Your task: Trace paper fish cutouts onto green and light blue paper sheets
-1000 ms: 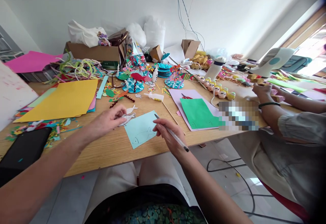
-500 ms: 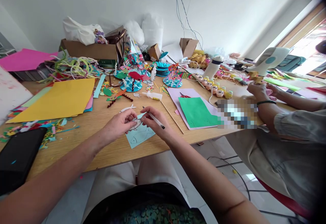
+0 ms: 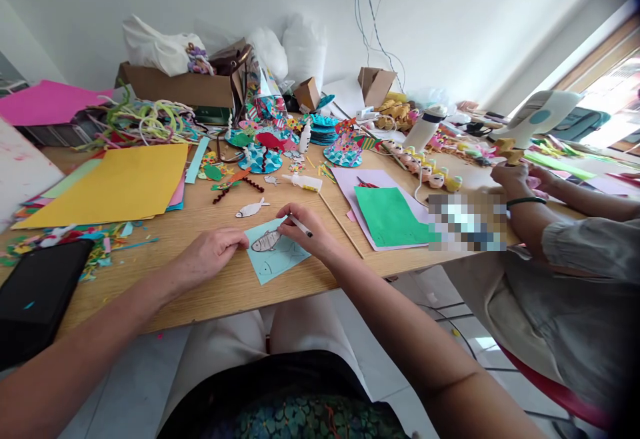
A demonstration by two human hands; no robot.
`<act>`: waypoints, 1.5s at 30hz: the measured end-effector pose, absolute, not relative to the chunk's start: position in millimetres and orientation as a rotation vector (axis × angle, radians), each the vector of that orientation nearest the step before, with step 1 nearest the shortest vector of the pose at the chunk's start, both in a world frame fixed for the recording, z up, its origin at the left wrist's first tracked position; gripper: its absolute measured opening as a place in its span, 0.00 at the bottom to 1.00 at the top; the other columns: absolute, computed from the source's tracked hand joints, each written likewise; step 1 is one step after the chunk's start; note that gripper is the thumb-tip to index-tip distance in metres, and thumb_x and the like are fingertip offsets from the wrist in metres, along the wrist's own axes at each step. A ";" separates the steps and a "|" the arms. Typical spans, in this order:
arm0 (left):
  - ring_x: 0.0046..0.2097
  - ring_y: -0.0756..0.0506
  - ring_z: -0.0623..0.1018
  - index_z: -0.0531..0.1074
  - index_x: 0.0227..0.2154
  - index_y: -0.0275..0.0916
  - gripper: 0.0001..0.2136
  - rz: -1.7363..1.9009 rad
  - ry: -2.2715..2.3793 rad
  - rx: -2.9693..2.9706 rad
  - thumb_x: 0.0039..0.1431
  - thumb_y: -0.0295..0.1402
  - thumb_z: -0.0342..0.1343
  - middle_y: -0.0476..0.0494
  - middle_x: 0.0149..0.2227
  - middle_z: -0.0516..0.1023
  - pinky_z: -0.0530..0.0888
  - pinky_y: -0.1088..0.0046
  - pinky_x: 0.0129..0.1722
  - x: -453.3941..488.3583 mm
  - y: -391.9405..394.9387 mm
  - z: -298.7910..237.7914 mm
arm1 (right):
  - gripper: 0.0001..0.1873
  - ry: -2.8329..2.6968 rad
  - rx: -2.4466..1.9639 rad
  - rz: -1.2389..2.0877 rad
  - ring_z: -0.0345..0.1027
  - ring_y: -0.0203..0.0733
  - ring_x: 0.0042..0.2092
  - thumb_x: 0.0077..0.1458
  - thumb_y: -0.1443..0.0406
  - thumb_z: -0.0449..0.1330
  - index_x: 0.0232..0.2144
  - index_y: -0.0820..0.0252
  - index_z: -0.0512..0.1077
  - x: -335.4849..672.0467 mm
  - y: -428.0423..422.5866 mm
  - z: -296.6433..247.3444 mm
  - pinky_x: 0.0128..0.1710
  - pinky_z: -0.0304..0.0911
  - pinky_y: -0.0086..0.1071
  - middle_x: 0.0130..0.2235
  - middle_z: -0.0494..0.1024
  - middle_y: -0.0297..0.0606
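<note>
On the table before me lies a light-blue sheet of paper (image 3: 270, 274) with a fish outline drawn on it. A white paper fish (image 3: 265, 241) with dark stripes rests on its upper part. My left hand (image 3: 217, 254) is closed, thumb and fingertips pinching at the sheet's left edge. My right hand (image 3: 305, 231) is closed round a white pen (image 3: 301, 225) with a black end, and its fingertips touch the tail side of the striped fish. Beyond them is another white paper fish (image 3: 251, 208), flat on the wood.
A glue bottle (image 3: 305, 182) and a thin wooden stick (image 3: 343, 226) lie ahead. Green paper (image 3: 393, 218) is to the right, yellow paper (image 3: 107, 182) and a black phone (image 3: 43, 299) to the left. Paper fish decorations (image 3: 263, 159) stand behind. A co-worker's hands (image 3: 515, 182) are at far right.
The striped paper fish has come down from between both hands onto the light-blue sheet. My left hand has let go of it and shifted left to the sheet's edge. The pen stays in my right hand.
</note>
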State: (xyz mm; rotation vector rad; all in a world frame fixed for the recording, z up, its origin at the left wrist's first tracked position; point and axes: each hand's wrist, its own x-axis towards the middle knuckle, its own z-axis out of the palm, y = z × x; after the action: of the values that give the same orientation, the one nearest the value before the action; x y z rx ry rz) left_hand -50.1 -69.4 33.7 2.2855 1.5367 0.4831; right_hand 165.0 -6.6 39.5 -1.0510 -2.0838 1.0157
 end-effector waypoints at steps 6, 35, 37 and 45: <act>0.43 0.45 0.75 0.73 0.37 0.41 0.17 0.458 1.384 2.421 0.58 0.29 0.37 0.45 0.40 0.78 0.70 0.68 0.46 -54.6 -68.0 29.8 | 0.09 -2.217 -1.143 0.905 0.62 0.32 0.28 0.47 0.71 0.58 0.35 0.61 0.68 158.4 1.3 34.1 0.30 0.55 0.26 0.25 0.69 0.29; 0.45 0.43 0.71 0.73 0.46 0.46 0.20 0.411 1.330 2.496 0.60 0.30 0.37 0.45 0.43 0.73 0.66 0.65 0.49 -52.0 -70.6 16.9 | 0.16 -2.402 -1.209 0.570 0.67 0.40 0.37 0.51 0.71 0.58 0.44 0.58 0.67 153.5 0.3 15.2 0.35 0.56 0.30 0.38 0.75 0.39; 0.46 0.44 0.70 0.73 0.46 0.47 0.19 0.429 1.341 2.484 0.60 0.30 0.38 0.46 0.44 0.73 0.66 0.65 0.49 -51.4 -71.7 17.0 | 0.17 -2.414 -1.209 0.566 0.67 0.40 0.37 0.51 0.71 0.58 0.44 0.58 0.67 152.8 -0.3 15.5 0.35 0.57 0.30 0.38 0.75 0.39; 0.45 0.44 0.70 0.74 0.45 0.46 0.20 0.447 1.372 2.521 0.60 0.29 0.38 0.45 0.44 0.74 0.67 0.67 0.50 -53.0 -72.1 11.6 | 0.14 -2.264 -1.175 0.660 0.67 0.35 0.33 0.48 0.72 0.60 0.39 0.58 0.68 169.7 11.6 42.0 0.34 0.58 0.28 0.33 0.75 0.33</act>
State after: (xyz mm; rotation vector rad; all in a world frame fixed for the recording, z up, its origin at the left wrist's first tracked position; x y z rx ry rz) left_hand -53.0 -72.1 11.6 2.5205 1.3722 0.4465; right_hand 169.7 11.6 42.0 -1.1753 -2.2642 0.6598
